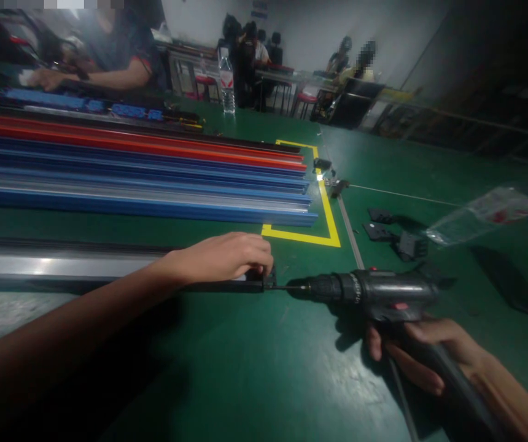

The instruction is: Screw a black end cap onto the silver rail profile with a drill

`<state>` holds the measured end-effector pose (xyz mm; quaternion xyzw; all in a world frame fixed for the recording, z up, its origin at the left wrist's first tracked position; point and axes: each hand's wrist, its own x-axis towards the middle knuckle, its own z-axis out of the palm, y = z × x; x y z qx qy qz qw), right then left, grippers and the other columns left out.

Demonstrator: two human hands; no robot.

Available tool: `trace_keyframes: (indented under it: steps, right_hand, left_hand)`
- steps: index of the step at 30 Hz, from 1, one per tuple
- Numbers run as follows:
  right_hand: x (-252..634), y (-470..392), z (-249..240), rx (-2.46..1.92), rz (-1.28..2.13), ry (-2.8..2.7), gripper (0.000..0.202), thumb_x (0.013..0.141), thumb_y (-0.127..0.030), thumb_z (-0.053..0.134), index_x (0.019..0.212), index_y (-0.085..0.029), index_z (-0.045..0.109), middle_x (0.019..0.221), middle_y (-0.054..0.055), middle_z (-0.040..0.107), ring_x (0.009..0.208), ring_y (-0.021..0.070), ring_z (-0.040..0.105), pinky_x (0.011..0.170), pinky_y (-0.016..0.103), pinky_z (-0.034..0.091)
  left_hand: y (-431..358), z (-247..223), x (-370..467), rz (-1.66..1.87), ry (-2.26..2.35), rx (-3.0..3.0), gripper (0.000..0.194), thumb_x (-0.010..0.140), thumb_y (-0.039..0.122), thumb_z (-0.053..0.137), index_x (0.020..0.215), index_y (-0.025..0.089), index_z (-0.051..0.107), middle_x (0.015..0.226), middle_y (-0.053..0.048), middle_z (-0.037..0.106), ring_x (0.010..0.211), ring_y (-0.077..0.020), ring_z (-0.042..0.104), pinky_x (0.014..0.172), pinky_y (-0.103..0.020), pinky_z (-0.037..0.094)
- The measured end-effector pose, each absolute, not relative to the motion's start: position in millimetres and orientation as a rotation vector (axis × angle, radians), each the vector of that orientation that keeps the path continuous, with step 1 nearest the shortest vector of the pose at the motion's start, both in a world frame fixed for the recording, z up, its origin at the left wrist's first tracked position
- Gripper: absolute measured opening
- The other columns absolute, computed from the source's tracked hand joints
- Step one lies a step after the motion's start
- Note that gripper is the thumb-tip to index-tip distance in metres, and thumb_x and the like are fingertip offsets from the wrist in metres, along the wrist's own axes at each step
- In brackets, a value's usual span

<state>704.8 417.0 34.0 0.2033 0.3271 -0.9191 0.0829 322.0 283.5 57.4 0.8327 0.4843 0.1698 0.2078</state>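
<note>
My right hand (430, 350) is wrapped round the grip of a black cordless drill (393, 291) with red buttons. The drill lies level and its long thin bit (291, 287) points left, with the tip at the end of a long black and silver metal profile (61, 265). Over that end my left hand (231, 256) rests, fingers curled down on a small black end piece (269, 277). Its palm and part of the profile's end are hidden. Whether the bit sits in a screw is too small to tell.
Red profiles (190, 142) and blue profiles (153, 196) lie beyond my left hand, beside yellow tape (333, 227). Several black parts (411, 245) and a lying plastic bottle (485, 212) are at right. A bottle (227, 86) stands at the back; a person (121, 55) sits opposite.
</note>
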Motion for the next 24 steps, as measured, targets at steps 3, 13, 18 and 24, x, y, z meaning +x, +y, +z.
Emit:
trace_keyframes:
  steps: [3, 13, 18, 24]
  right_hand:
    - [704, 415, 32, 0.610, -2.765, 0.983, 0.028, 0.082, -0.022, 0.064, 0.106, -0.010, 0.073, 0.091, 0.016, 0.076, 0.039, 0.0068, 0.058, 0.044, 0.017, 0.054]
    - [712, 416, 25, 0.612, -2.749, 0.994, 0.028, 0.082, -0.019, 0.063, 0.108, -0.014, 0.073, 0.090, 0.012, 0.073, 0.041, 0.0049, 0.055, 0.047, 0.019, 0.056]
    - [715, 416, 25, 0.668, -2.730, 0.980, 0.024, 0.083, -0.022, 0.064, 0.103, -0.013, 0.075, 0.073, 0.006, 0.069, 0.039, 0.0051, 0.052, 0.045, 0.018, 0.054]
    - [711, 415, 29, 0.683, -2.742, 0.968, 0.023, 0.082, -0.021, 0.066, 0.102, -0.016, 0.076, 0.080, 0.007, 0.071, 0.038, 0.0030, 0.049, 0.046, 0.017, 0.054]
  left_hand:
    - [284, 54, 320, 0.509, 1.326, 2.311, 0.028, 0.090, 0.003, 0.049, 0.094, 0.023, 0.068, 0.098, 0.000, 0.065, 0.094, -0.0147, 0.057, 0.081, -0.027, 0.039]
    - [284, 56, 322, 0.500, 1.346, 2.328, 0.023, 0.095, 0.008, 0.049, 0.091, 0.022, 0.067, 0.094, -0.001, 0.065, 0.090, -0.0151, 0.058, 0.079, -0.028, 0.040]
    - [285, 53, 320, 0.520, 1.322, 2.353, 0.025, 0.093, 0.006, 0.049, 0.093, 0.022, 0.068, 0.096, -0.002, 0.066, 0.092, -0.0162, 0.059, 0.082, -0.029, 0.041]
    - [285, 53, 319, 0.493, 1.314, 2.368, 0.028, 0.093, 0.005, 0.049, 0.095, 0.023, 0.069, 0.100, -0.002, 0.066, 0.095, -0.0163, 0.059, 0.084, -0.030, 0.041]
